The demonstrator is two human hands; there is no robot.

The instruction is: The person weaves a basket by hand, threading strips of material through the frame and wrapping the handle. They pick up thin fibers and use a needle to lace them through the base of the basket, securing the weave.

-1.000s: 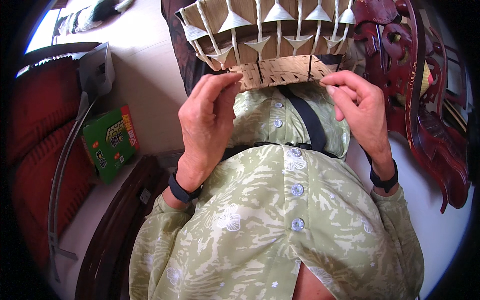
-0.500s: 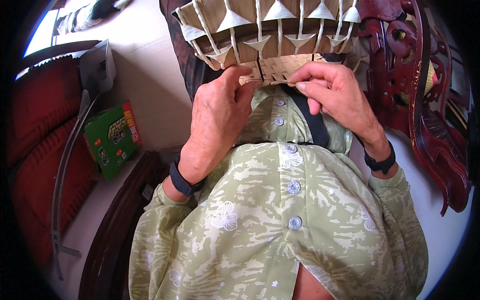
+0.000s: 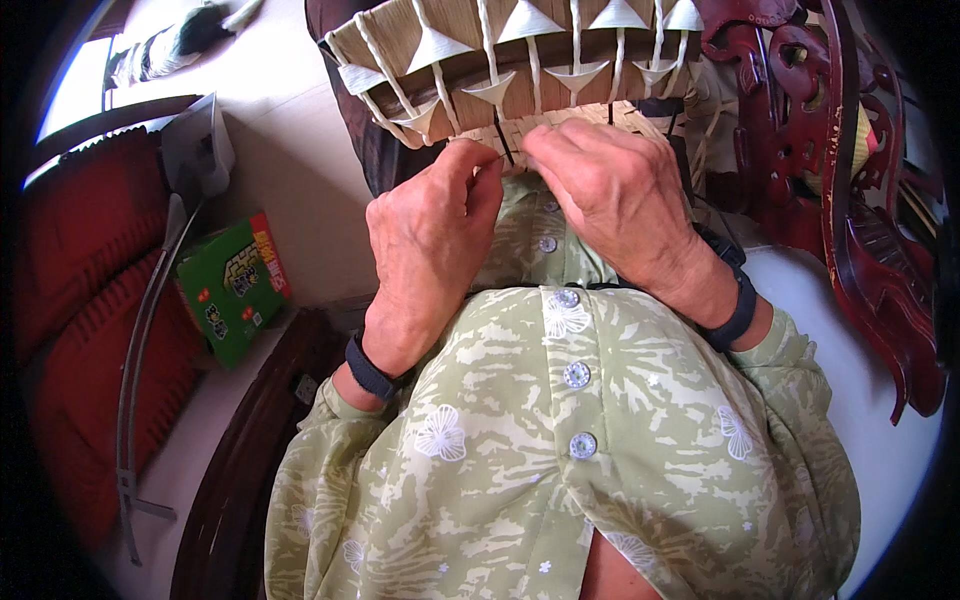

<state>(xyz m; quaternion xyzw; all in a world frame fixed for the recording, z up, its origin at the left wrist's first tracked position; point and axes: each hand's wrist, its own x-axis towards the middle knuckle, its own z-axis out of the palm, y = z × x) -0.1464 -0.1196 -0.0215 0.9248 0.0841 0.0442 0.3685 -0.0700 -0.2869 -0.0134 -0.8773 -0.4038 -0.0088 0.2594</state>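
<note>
In front of my chest is a woven piece (image 3: 632, 120) of pale flat strips, with a few dark strips running through it. Above it curves a wooden-looking band (image 3: 455, 88), laced with twisted cream cords and edged with pale triangular points. My left hand (image 3: 432, 245) is closed at the weave's near edge, thumb and forefinger pinched on a thin dark strand. Just beside it my right hand (image 3: 625, 195) is bent over the same edge with its fingers pinched together. What lies between the right fingertips is hidden.
To the left are a red cushioned seat (image 3: 85, 330), a grey metal frame (image 3: 140, 370) and a green box (image 3: 230, 290) on the floor. Carved dark red furniture (image 3: 850, 220) rises at the right. A dark wooden arm (image 3: 235, 470) curves close to my left elbow.
My right hand has moved left, closer to my left hand, and turned its back upward. The strand stretched between the hands is mostly hidden now. The view has shifted slightly.
</note>
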